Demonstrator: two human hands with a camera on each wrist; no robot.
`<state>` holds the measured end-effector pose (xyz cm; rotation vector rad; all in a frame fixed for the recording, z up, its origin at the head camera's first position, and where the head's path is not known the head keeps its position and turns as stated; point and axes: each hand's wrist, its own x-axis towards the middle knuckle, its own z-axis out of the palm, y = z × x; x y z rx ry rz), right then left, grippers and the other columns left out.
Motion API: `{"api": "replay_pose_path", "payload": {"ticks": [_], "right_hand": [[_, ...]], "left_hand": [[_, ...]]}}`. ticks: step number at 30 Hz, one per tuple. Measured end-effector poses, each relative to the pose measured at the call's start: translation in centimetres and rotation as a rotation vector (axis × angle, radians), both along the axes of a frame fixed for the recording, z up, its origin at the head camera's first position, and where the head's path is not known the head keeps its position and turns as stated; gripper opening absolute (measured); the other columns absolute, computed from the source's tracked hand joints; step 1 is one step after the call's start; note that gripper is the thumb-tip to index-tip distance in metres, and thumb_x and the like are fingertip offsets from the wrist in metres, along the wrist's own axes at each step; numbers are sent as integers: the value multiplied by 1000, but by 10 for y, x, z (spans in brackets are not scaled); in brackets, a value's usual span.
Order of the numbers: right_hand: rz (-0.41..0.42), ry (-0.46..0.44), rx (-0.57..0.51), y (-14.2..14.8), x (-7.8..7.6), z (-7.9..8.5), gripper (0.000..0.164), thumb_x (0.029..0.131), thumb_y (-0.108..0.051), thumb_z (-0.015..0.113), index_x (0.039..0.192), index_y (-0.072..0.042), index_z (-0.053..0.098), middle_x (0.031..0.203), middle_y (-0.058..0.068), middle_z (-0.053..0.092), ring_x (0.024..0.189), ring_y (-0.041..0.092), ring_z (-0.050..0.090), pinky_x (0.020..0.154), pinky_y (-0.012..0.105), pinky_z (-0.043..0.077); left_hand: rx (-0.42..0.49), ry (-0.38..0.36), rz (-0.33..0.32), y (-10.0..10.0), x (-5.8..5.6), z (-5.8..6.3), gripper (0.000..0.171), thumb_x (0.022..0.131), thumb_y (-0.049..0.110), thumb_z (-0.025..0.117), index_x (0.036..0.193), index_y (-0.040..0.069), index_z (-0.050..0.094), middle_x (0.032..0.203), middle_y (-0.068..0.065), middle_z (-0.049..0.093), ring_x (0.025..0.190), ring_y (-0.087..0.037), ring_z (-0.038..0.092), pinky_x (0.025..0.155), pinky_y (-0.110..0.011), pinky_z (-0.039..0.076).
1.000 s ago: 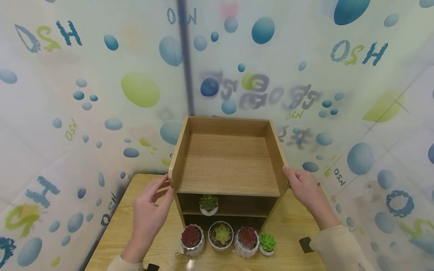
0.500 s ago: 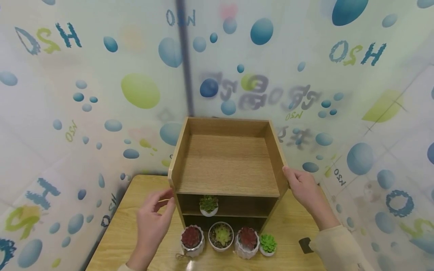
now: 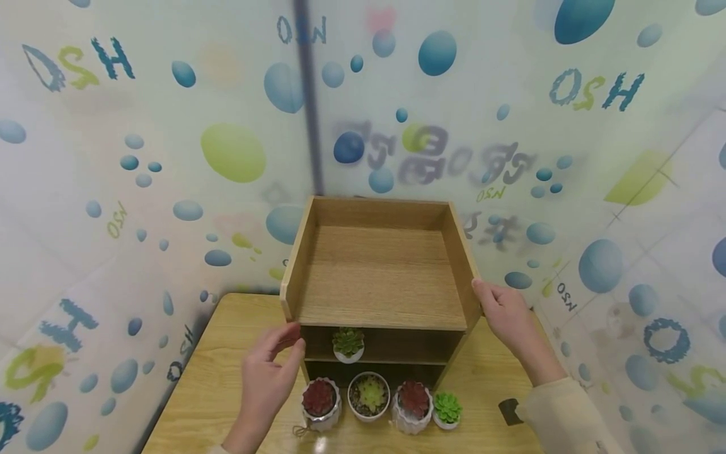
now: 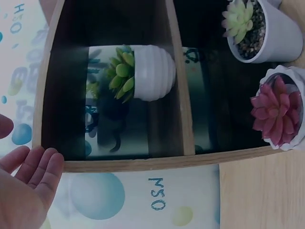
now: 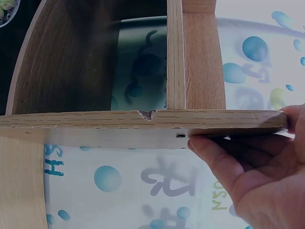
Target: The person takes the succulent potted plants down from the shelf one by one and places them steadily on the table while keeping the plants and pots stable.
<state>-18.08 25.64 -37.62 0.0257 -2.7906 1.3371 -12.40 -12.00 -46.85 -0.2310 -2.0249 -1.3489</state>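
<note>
A wooden shelf unit [image 3: 380, 271] with a tray-like top and two compartments below stands on the table. My right hand [image 3: 505, 312] grips the front top corner of its right side panel; in the right wrist view the fingers [image 5: 214, 155] lie along the panel's outer face. My left hand [image 3: 263, 372] is at the unit's left front edge with relaxed fingers and holds nothing. In the left wrist view its fingertips [image 4: 53, 164] are right at the edge of the side panel. On the middle shelf sits a green succulent in a white ribbed pot [image 4: 155, 73].
In front of the unit stand a dark red succulent [image 3: 319, 397], a yellow-green one [image 3: 370, 394], another red one [image 3: 414, 398] and a small bright green one [image 3: 448, 408], all in white pots. The table [image 3: 210, 372] meets a patterned curtain [image 3: 238, 151] behind.
My left hand has come off the left panel's upper front corner and moved down and right along the front edge. The right hand keeps its grip; the unit stays put.
</note>
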Motion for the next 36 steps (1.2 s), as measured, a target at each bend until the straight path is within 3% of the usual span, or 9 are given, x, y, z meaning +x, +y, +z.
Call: {"api": "replay_pose_path", "payload": {"ticks": [6,14,18,22,25,30,36], "right_hand": [[-1,3,-2,0,0,0,58,111,-44,42,63,-13,33,54,-3,33,49,12,28,48,29,31],[2,10,-20,1,0,-1,58,111,-42,44,62,-12,33,53,-3,32,48,13,27,47,29,30],[1,18,-20,1,-1,-2,58,111,-41,44,62,-12,33,53,-3,32,48,13,27,47,29,30],[0,26,-17,0,0,-1,57,111,-40,44,62,-13,32,53,-4,31,48,12,27,47,28,30],[1,29,-14,-1,0,1,57,111,-39,44,62,-13,32,54,-4,30,49,12,26,48,28,29],[-2,22,-25,-1,0,0,57,111,-38,44,61,-13,32,53,-5,30,48,11,25,47,28,29],[-1,18,-29,-1,0,0,58,111,-40,44,61,-13,32,52,-4,28,47,11,24,46,28,28]], "left_hand": [[-22,-26,0,5,0,-7,34,78,-14,78,108,2,78,102,-7,75,87,-21,72,81,-15,56],[-93,-70,-2,8,0,-15,36,77,-11,79,111,0,77,105,-8,74,94,-29,72,86,-18,56],[-122,-73,-4,11,-2,-21,36,76,-9,80,110,-2,76,104,-9,74,93,-27,71,84,-20,57],[-171,-63,-9,14,-5,-26,38,73,-7,82,110,-5,74,102,-14,74,92,-28,71,80,-32,61],[-212,-98,-8,17,-6,-28,40,74,-4,83,113,-7,73,104,-17,73,92,-32,72,78,-43,62],[-284,-172,-1,20,-8,-32,45,77,6,84,118,-6,71,108,-17,71,92,-34,71,77,-47,60],[-309,-335,-23,25,-12,-34,54,80,19,84,126,-5,68,117,-24,68,103,-41,67,84,-55,57]]}}
